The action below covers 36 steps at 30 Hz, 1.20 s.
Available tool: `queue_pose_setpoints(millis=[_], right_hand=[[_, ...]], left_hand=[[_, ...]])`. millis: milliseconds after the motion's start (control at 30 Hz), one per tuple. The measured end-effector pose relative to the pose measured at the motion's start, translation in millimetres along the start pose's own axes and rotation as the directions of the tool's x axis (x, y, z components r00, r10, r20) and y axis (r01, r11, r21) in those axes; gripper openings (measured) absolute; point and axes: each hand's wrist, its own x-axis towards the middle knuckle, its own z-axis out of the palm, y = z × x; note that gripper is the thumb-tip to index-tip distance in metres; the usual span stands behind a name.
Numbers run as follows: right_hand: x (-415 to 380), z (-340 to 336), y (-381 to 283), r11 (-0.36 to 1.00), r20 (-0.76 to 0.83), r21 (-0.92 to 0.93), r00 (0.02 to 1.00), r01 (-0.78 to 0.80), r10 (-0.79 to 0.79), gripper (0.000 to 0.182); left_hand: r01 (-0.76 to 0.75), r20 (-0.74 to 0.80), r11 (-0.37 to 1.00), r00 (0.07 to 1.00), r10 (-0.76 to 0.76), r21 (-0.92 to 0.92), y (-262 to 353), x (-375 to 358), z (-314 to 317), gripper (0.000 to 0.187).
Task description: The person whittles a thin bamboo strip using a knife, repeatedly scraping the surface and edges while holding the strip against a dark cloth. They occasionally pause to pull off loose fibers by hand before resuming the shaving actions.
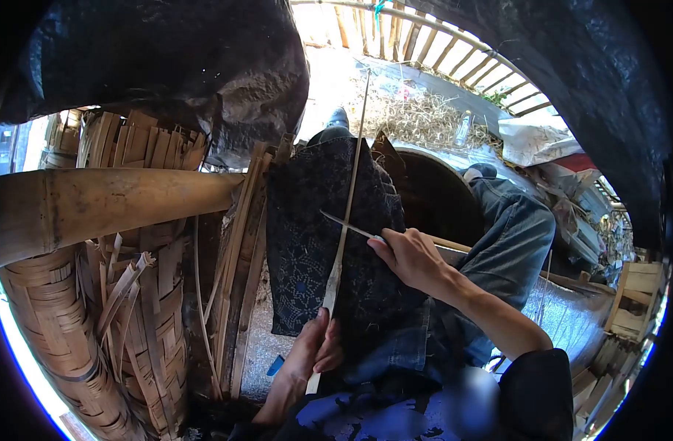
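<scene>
A long, thin bamboo strip (355, 162) runs up and away from my lap, wider at the near end and narrow at the far tip. My left hand (313, 351) is closed around its wide end, thumb along the top. In my right hand (416, 261) is a knife (347, 224), its slim blade pointing left and crossing the strip about midway. A pale wooden shaft (448, 243) shows just beyond the right hand. Dark patterned cloth (303, 272) covers my leg beneath the strip and blade.
At left stand woven bamboo baskets (49, 316), a thick bamboo pole (116, 209) and upright split slats (237, 294). Black plastic sheeting (241, 81) hangs above. Beyond my feet lie straw shavings (417, 117) and a clear bottle (463, 128), before a slatted fence (439, 48).
</scene>
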Motion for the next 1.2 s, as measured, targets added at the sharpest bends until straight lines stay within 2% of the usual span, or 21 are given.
queue_pose_setpoints(millis=[67, 133, 233, 333, 467, 633, 700, 767, 900, 967, 1000, 1067, 1133, 1200], right_hand=[[1, 1, -3, 0.999, -0.01, -0.047, 1.0, 0.024, -0.025, 0.045], [6, -2, -10, 0.995, 0.006, -0.064, 0.997, -0.08, 0.081, 0.046], [23, 1, -3, 0.995, -0.058, -0.07, 0.996, -0.073, 0.069, 0.047], [38, -3, 6, 0.995, -0.082, -0.042, 0.993, -0.086, 0.082, 0.044], [56, -7, 22, 0.996, -0.054, -0.02, 0.995, -0.082, 0.081, 0.045], [71, -1, 38, 0.996, -0.049, -0.047, 0.996, -0.079, 0.076, 0.052], [81, 0, 48, 0.999, -0.092, 0.002, 0.995, -0.042, 0.042, 0.043], [85, -2, 47, 1.0, -0.081, 0.012, 0.996, -0.028, 0.029, 0.043], [84, 4, 45, 0.998, -0.092, 0.048, 0.995, -0.036, 0.04, 0.041], [83, 3, 44, 0.998, -0.097, 0.042, 0.994, -0.042, 0.046, 0.046], [82, 4, 43, 0.998, -0.092, 0.042, 0.994, -0.051, 0.055, 0.05], [80, 0, 37, 0.999, -0.144, 0.03, 0.989, -0.041, 0.045, 0.05], [73, -10, 29, 0.994, -0.077, 0.003, 0.991, -0.105, 0.105, 0.05], [61, -5, 34, 0.997, -0.095, 0.033, 0.993, -0.066, 0.069, 0.05]], left_hand=[[0.015, -0.011, 1.0, 1.0, -0.016, -0.009, 0, -1, 2, 0.045], [0.019, -0.013, 1.0, 1.0, -0.019, 0.022, 0, -2, 4, 0.044], [0.032, 0.006, 0.999, 0.999, -0.031, -0.024, -3, -5, 2, 0.045], [0.024, -0.016, 1.0, 1.0, -0.023, 0.02, -3, -7, 3, 0.045], [0.038, -0.051, 0.998, 0.998, -0.036, 0.043, -4, -18, 6, 0.045], [0.059, -0.042, 0.998, 0.997, -0.06, -0.023, -11, -33, 0, 0.044], [0.066, -0.032, 0.996, 0.997, -0.067, -0.057, -17, -45, -3, 0.044], [0.072, -0.001, 0.989, 0.997, -0.073, -0.127, -21, -53, -9, 0.044], [0.068, 0.044, 0.988, 0.997, -0.063, -0.139, -19, -52, -16, 0.044], [0.091, -0.185, 0.956, 0.982, -0.039, 0.28, 0, -47, -2, 0.042], [0.09, -0.186, 0.954, 0.982, -0.036, 0.287, 9, -44, 6, 0.042], [0.038, -0.228, 0.739, 0.961, 0.158, 0.673, 21, -35, 21, 0.04], [0.001, -0.184, 0.727, 0.968, 0.172, 0.686, 17, -31, 13, 0.039], [0.018, -0.208, 0.833, 0.971, 0.117, 0.553, 20, -33, 9, 0.038]])
